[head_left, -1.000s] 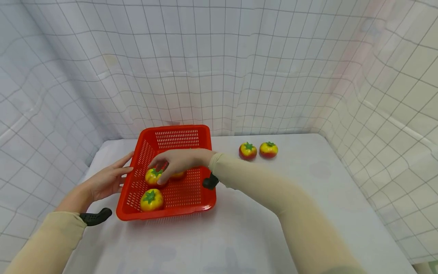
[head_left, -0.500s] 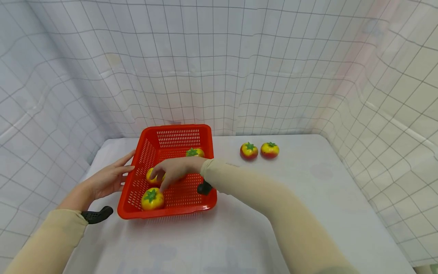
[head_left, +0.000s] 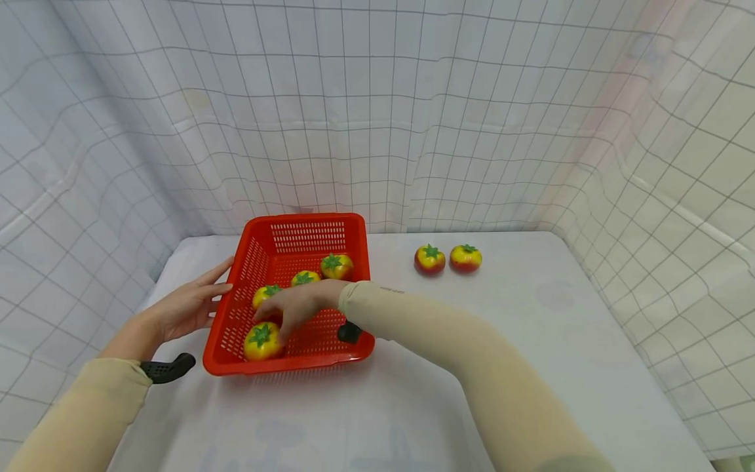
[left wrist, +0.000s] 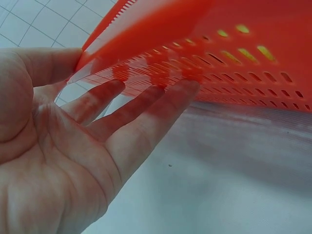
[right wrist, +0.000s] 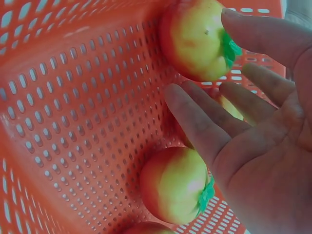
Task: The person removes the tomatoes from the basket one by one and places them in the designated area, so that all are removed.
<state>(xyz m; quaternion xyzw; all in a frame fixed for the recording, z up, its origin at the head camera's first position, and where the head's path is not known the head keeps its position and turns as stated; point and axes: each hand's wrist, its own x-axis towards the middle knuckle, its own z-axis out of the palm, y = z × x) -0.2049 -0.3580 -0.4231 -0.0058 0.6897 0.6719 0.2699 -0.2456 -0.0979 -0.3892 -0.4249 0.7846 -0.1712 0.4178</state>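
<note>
A red plastic basket (head_left: 295, 368) stands on the left of the table, holding several red-and-yellow persimmons with green calyxes. My left hand (head_left: 185, 308) is at its left side; in the left wrist view the thumb lies at the rim and straight fingers (left wrist: 146, 122) touch the slotted outer wall. Inside the basket, my right hand (head_left: 297, 307) hovers with spread fingers beside the front-left persimmon (head_left: 262, 342). Its thumb tip is right at that fruit (right wrist: 192, 41) in the right wrist view. Just behind the hand are a second persimmon (head_left: 263, 295) and a third (head_left: 304, 278), both partly covered.
Another persimmon (head_left: 337, 267) sits in the basket's back right corner. Two persimmons, a left one (head_left: 429, 260) and a right one (head_left: 466, 259), rest on the white tabletop (head_left: 531, 328) toward the back. Gridded white curtains (head_left: 377, 131) enclose the table on the back and sides.
My right hand has moved from over the left-middle persimmon toward the front-left one, uncovering the fruits behind it. The left hand has stayed at the basket's side.
</note>
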